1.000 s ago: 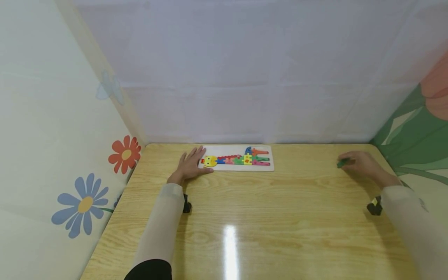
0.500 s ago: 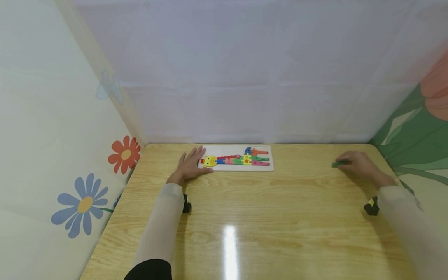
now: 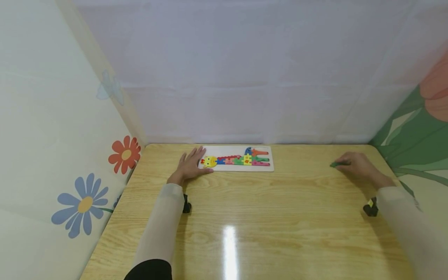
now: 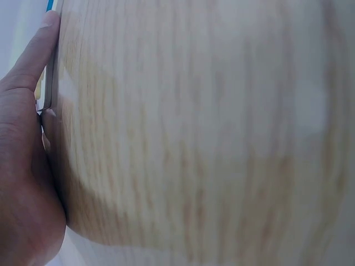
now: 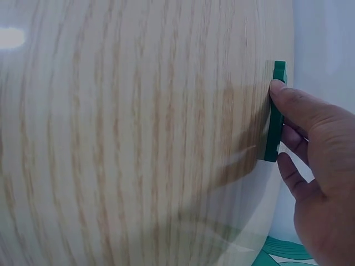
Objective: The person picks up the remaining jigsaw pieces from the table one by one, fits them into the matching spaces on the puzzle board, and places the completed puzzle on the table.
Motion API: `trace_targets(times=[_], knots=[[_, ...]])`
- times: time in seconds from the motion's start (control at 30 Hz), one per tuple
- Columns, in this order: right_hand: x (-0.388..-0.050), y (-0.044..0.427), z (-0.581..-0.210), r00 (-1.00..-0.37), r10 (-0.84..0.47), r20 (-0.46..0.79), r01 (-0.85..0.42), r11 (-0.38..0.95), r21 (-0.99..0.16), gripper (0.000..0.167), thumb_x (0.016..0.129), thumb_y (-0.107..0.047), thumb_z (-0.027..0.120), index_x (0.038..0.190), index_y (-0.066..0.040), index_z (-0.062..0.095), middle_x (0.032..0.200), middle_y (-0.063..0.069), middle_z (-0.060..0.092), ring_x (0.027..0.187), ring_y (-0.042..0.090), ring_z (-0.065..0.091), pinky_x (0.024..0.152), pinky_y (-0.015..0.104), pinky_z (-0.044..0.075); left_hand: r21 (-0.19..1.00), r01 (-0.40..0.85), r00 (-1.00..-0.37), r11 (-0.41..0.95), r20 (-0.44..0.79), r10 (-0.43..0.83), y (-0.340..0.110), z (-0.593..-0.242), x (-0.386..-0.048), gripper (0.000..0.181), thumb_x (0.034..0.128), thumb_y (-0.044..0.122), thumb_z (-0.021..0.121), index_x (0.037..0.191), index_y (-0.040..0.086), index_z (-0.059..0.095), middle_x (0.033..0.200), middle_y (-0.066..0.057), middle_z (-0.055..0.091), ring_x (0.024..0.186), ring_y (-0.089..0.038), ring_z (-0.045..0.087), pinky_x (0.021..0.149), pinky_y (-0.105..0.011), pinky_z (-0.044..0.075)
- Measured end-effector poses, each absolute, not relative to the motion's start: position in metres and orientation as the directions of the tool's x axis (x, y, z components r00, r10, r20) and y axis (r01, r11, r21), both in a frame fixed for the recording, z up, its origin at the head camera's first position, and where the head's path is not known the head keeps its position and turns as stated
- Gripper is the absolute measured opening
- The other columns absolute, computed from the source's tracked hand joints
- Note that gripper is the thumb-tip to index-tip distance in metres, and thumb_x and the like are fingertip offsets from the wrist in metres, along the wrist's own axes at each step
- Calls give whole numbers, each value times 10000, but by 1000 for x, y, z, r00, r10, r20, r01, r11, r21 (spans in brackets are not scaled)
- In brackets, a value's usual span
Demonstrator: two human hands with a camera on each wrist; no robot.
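A white puzzle board [image 3: 224, 151] lies near the table's far edge, bearing a giraffe made of coloured pieces. Its yellow head piece [image 3: 210, 161] is at the left end, and the legs point right. My left hand [image 3: 189, 165], fingers spread, rests at the board's left end, thumb along the near edge. In the left wrist view the thumb [image 4: 36, 52] lies against the board's side. Well to the right of the board, my right hand [image 3: 357, 165] pinches a small green puzzle piece [image 5: 274, 124] low at the tabletop; whether the piece touches the wood I cannot tell.
The wooden table [image 3: 266, 217] reaches back to a pale cloth wall [image 3: 245, 85]. Flower-printed panels stand at the left and right sides. Dark wrist cameras [image 3: 371, 207] sit on both forearms. A bright reflection shows on the near wood.
My right hand has shifted slightly left with the green puzzle piece, which has turned flatter. The left hand and the board have stayed in place.
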State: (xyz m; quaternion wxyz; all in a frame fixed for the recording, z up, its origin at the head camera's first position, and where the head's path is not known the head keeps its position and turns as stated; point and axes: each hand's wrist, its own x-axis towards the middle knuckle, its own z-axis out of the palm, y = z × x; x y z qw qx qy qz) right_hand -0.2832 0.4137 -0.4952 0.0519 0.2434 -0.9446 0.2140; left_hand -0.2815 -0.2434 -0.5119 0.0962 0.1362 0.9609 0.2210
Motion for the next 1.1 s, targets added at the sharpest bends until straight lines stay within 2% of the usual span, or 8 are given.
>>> trace_targets(times=[0.2,0.3,0.5,0.67,0.9,1.1], knots=[[-283,412,-498,-889,-408,207,-458,793,-401,130,859,-36,866,979,-10,826,941,124,768,855,339,725,738,272,550,451,221,-943,865,-126,307,-245,-514,-282,1110,922,689,686,1720,160,125,1793,-51,33,1652,-323,-6,1273,-603,-120],[-283,412,-498,-892,-399,210,-451,791,-413,126,862,-37,865,975,0,823,923,123,768,837,308,727,730,257,549,449,224,-944,865,-122,307,-245,-513,-282,1121,916,709,677,1720,155,126,1793,-54,34,1651,-327,-6,1273,-603,-122],[-283,410,-498,-898,-388,209,-440,797,-413,124,864,-39,862,971,2,816,905,97,767,823,269,713,730,261,541,461,220,-941,860,-132,311,-245,-512,-281,1137,909,733,662,1720,153,115,1792,-55,19,1651,-329,-23,1271,-594,-139],[-283,410,-498,-892,-397,216,-452,794,-407,120,866,-33,860,972,1,815,912,102,768,830,301,721,730,268,559,457,230,-940,859,-124,318,-244,-511,-282,1146,904,756,649,1719,147,122,1792,-64,30,1650,-336,-8,1271,-607,-126],[-285,406,-494,-914,-374,157,-404,795,-453,143,904,-76,844,1015,7,810,972,151,766,907,383,728,772,388,612,462,222,-940,858,-131,314,-245,-512,-282,1164,891,776,649,1721,163,111,1793,-43,17,1652,-319,-26,1272,-584,-143],[-287,401,-491,-911,-378,163,-410,798,-443,140,907,-94,844,1016,-11,815,967,133,782,917,377,733,778,304,579,469,225,-941,854,-124,316,-245,-513,-282,1173,885,787,646,1720,154,119,1793,-54,27,1651,-328,-20,1269,-595,-142]])
